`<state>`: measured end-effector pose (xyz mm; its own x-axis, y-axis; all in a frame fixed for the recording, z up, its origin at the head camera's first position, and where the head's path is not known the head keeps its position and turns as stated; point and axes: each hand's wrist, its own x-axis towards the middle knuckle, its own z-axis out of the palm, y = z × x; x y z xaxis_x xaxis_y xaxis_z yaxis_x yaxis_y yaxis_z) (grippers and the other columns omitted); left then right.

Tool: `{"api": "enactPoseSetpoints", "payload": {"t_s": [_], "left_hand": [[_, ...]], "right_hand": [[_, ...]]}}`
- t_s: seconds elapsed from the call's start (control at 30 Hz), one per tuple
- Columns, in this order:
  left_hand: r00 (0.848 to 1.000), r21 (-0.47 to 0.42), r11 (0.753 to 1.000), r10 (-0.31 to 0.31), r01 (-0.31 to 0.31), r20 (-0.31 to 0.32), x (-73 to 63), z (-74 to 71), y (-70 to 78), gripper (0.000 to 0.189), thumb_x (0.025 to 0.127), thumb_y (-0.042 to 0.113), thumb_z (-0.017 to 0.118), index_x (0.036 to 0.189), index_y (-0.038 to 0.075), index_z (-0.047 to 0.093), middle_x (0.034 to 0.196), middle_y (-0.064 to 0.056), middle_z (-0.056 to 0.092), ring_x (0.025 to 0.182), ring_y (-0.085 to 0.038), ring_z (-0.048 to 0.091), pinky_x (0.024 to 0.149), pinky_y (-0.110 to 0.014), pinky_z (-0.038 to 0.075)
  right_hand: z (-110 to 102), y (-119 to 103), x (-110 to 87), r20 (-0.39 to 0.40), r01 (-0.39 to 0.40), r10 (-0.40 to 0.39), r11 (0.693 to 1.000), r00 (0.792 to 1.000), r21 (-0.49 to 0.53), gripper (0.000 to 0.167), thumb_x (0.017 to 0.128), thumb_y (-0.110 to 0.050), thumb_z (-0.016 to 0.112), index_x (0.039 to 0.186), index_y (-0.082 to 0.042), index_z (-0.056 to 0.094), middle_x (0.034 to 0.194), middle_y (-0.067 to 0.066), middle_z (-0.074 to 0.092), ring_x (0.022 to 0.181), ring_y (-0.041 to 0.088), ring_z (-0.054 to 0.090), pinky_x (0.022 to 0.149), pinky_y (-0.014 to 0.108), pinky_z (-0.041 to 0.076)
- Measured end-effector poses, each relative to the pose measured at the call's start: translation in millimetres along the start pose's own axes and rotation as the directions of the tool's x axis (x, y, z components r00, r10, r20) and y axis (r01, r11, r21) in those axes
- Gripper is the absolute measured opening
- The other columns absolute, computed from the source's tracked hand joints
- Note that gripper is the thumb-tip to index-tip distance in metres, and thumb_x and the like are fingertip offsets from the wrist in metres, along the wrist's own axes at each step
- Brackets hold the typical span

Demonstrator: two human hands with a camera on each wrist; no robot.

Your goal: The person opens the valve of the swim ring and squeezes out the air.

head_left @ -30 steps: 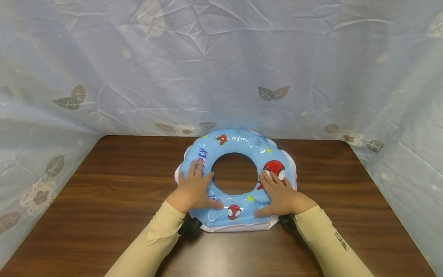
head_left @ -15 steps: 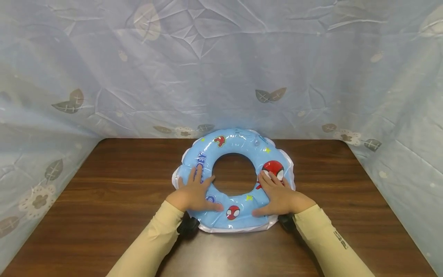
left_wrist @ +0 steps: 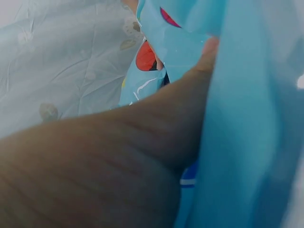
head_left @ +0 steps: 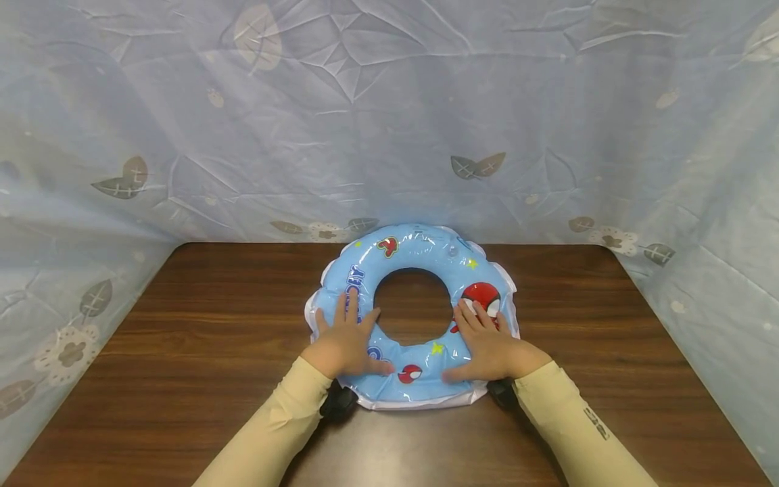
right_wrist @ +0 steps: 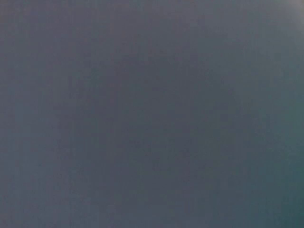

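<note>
A pale cloth (head_left: 389,115) printed with leaves and flowers hangs at 12 o'clock and wraps round toward 9 and 3. Below it spreads the brown table (head_left: 201,358), its wood-grain top shiny at 6 o'clock. On it, toward the far edge at 12 o'clock, lies the blue ring (head_left: 420,253), puffed up, with a wrinkled pale rim; whether it touches the cloth I cannot tell.

The left sleeve (head_left: 270,429) and right sleeve (head_left: 578,423), both pale yellow, reach in from about 7 and 5 o'clock. The left hand (head_left: 345,341) rests on the ring at 8 o'clock, fingers spread and fairly straight, thumb pointing to 3, gripping nothing. The right hand (head_left: 489,348) rests at 4 o'clock, fingers extended and closer together, thumb toward 9, likewise without a grip. The right wrist view is only a dark blur. A black device (head_left: 338,402) sits under the left wrist.

Of the ring's prints, a large red head (head_left: 481,297) lies at 3 o'clock, partly under the right fingers, blue lettering (head_left: 355,281) at 10, a small red head (head_left: 410,373) at 6, and a yellow star (head_left: 437,348) at 5.
</note>
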<state>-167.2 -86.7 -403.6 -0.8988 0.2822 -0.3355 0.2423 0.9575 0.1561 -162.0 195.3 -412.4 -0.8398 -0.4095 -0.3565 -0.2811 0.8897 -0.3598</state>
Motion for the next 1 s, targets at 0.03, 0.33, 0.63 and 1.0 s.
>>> {"api": "enactPoseSetpoints", "payload": {"t_s": [0.03,0.33,0.63,1.0], "left_hand": [[1.0,0.0,1.0,-0.001,0.001,0.0,-0.1,-0.1,0.3,0.114,0.077,0.078,0.072,0.165,0.021,0.027,0.171,-0.026,-0.007,0.157,-0.047,-0.007,0.114,-0.08,0.003],[1.0,-0.014,1.0,-0.001,0.001,-0.007,-0.5,-0.6,0.5,0.113,0.077,0.076,0.073,0.165,0.021,0.028,0.171,-0.025,-0.005,0.157,-0.047,-0.006,0.115,-0.079,0.003],[1.0,-0.013,1.0,0.0,0.0,-0.003,-2.5,-0.8,0.5,0.113,0.078,0.076,0.072,0.165,0.021,0.028,0.171,-0.025,-0.004,0.157,-0.047,-0.005,0.115,-0.079,0.004],[1.0,-0.043,0.999,0.0,0.0,-0.006,-3.1,3.1,-0.3,0.113,0.078,0.076,0.073,0.165,0.02,0.028,0.171,-0.025,-0.005,0.157,-0.046,-0.005,0.114,-0.079,0.003]], "right_hand": [[1,1,0.8,0.003,-0.004,0.004,1.0,1.0,0.001,0.133,0.073,-0.069,0.076,0.165,-0.003,0.008,0.173,0.018,0.002,0.158,0.043,-0.004,0.117,0.075,-0.007],[7,8,3.8,-0.023,0.022,-0.021,0.999,1.0,0.03,0.135,0.072,-0.076,0.074,0.166,-0.005,0.008,0.174,0.016,0.002,0.158,0.043,-0.004,0.115,0.076,-0.008],[12,11,4.2,-0.048,0.038,-0.036,0.999,0.998,0.039,0.135,0.072,-0.077,0.074,0.166,-0.004,0.009,0.173,0.017,0.004,0.157,0.044,-0.002,0.115,0.076,-0.007],[4,0,-2.4,-0.019,0.007,-0.007,1.0,1.0,0.019,0.132,0.074,-0.07,0.077,0.165,-0.002,0.009,0.173,0.019,0.005,0.157,0.044,0.0,0.118,0.074,-0.004]]}}
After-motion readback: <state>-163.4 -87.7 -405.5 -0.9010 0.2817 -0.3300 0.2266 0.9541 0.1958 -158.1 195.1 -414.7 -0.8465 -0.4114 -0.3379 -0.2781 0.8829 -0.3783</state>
